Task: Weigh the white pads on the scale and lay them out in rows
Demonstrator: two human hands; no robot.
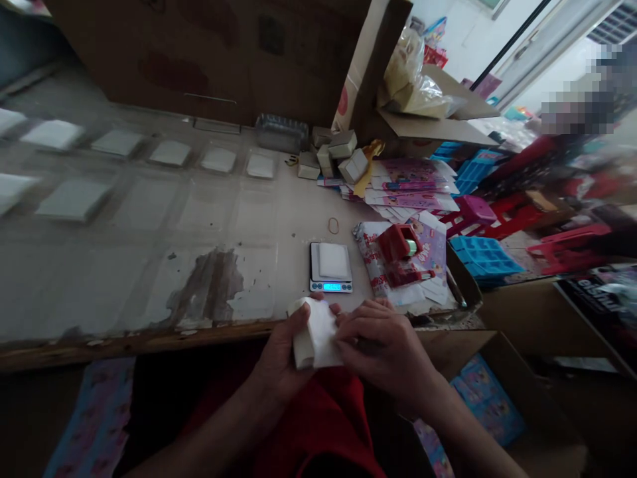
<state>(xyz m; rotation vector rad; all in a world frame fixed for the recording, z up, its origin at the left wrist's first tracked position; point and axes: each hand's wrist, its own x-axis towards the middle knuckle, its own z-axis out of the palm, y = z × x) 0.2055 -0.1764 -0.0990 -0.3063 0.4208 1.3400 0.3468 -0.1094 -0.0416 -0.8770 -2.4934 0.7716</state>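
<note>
My left hand (291,345) is closed around a thick stack of small white sheets (318,335), its thumb over the top edge. At the right side of that stack, my right hand (375,335) has its fingers bent and pinched on the outer sheets; the fingertips are partly hidden. Just beyond my hands, a small digital scale (331,287) with a lit blue display lies on the table. A thinner white stack (333,259) rests on its plate. The display's digits are too blurred to read.
Clear trays (261,166) with white stacks line the table (293,232) to the left. A rubber band (333,226) lies beyond the scale. Right of it are a red tape dispenser (398,249), printed cartons (408,186) and blue trays (482,255). A person (562,139) is at the far right.
</note>
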